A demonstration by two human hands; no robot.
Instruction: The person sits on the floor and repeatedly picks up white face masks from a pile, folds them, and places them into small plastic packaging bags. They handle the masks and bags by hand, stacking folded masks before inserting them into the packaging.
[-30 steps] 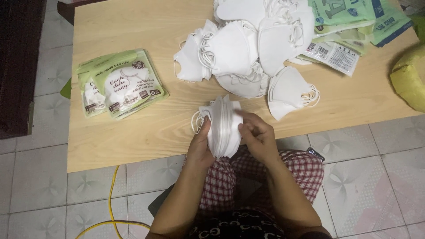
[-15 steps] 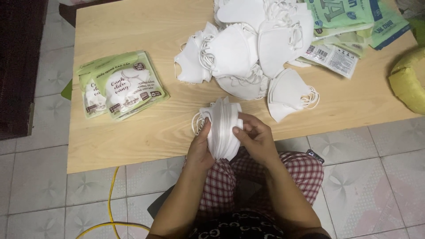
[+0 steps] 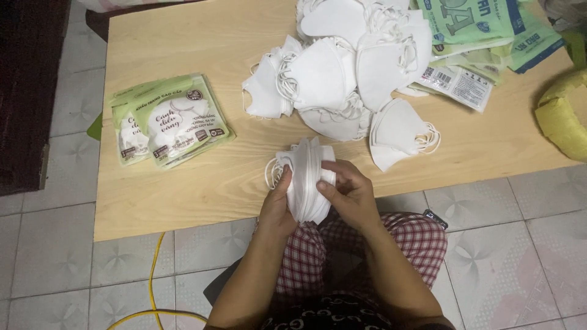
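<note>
Little has shifted since the earlier frame: my left hand [image 3: 276, 208] and right hand [image 3: 350, 194] still clamp the upright stack of white folded face masks [image 3: 307, 177] (long axis vertical) between them, over the pale wooden counter's [image 3: 183, 183] near edge.

Lighting: soft, even, moderately bright overhead; white masks [image 3: 342, 73] near overexposed at desk [image 3: 183, 43] far edge; faint shadows; left floor dim; focus sharp, slight compression blur.

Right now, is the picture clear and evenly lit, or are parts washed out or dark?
Head view: sharp overall; the white mask pile is bright and loses some detail, the pouches show mild sheen, the far left edge falls into shadow; the stack of masks between left hand and right hand looks crisp.
</note>
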